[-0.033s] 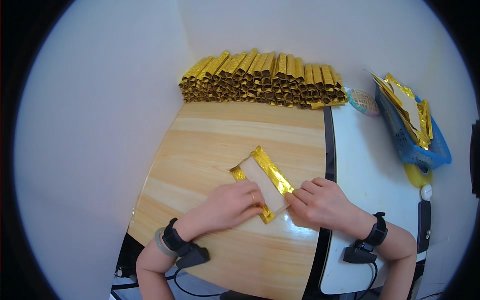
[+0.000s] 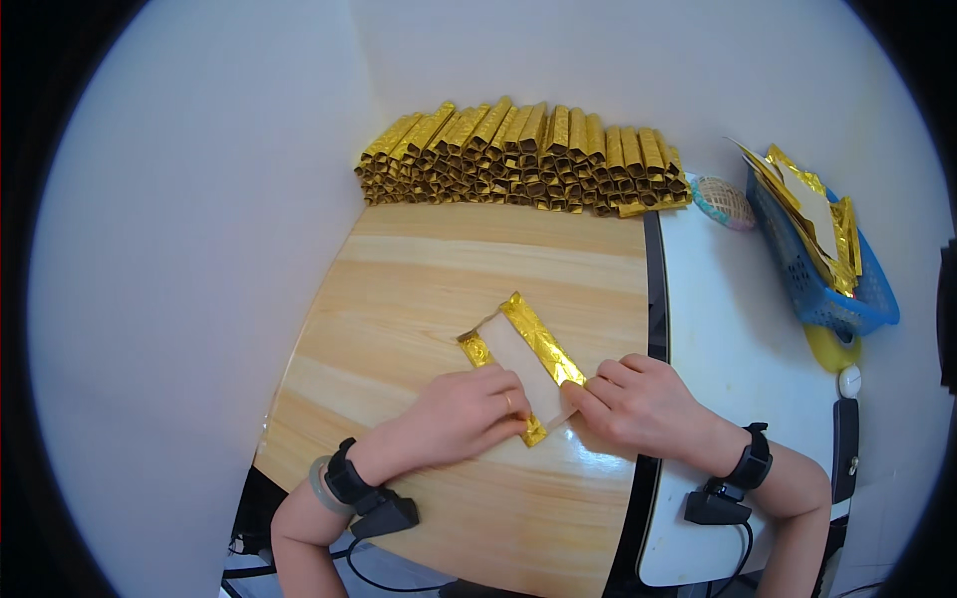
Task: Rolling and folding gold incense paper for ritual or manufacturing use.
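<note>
A sheet of gold foil paper (image 2: 518, 349) lies at an angle on the wooden table (image 2: 429, 279). Its white inner side faces up and both long edges are folded inward as gold strips. My left hand (image 2: 459, 414) presses down on the sheet's near left part, fingers curled over the left gold strip. My right hand (image 2: 638, 399) pinches the near right end of the sheet at the right gold strip. Both wrists wear black bands with cables.
A long stack of several rolled gold foil tubes (image 2: 518, 154) lines the table's far edge against the wall. On the adjoining white table (image 2: 738, 329) to the right stands a blue basket (image 2: 817, 289) with flat gold sheets, a yellow object (image 2: 832, 349) beside it.
</note>
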The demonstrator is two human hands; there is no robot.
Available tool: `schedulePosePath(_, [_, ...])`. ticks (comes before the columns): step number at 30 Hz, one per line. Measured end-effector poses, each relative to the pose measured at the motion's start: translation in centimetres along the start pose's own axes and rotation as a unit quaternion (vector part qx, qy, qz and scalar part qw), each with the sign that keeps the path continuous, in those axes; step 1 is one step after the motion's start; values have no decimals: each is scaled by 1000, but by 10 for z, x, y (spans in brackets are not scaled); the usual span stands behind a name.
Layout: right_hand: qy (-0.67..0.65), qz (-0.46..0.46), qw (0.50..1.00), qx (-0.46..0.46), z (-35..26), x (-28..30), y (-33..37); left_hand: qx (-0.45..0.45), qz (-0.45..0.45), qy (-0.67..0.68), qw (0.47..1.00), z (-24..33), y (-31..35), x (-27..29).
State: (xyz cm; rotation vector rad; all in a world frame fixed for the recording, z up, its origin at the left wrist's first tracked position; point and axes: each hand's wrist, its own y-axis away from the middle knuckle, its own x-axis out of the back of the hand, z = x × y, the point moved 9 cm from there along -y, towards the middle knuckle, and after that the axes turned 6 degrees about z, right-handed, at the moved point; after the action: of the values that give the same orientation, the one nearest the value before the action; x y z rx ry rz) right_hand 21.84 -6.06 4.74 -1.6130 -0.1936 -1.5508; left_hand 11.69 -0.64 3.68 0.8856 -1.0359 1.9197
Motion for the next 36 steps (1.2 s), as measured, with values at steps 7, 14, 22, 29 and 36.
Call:
schedulePosePath(7, [-179, -1, 984, -8, 12, -6, 3, -5, -3, -66, 998, 17, -1, -2])
schedulePosePath(14, [-291, -69, 948, -107, 23, -14, 2, 64, 42, -28, 997, 9, 9, 3])
schedulePosePath(22, [-274, -91, 940, -182, 29, -20, 5, 166, -25, 2, 986, -2, 9, -4])
schedulePosePath(29, [-182, -35, 973, -136, 43, -21, 5, 8, -25, -24, 999, 9, 5, -2])
schedulePosePath(36, [-146, 2, 974, -172, 37, -15, 2, 19, -60, -11, 998, 19, 6, -17])
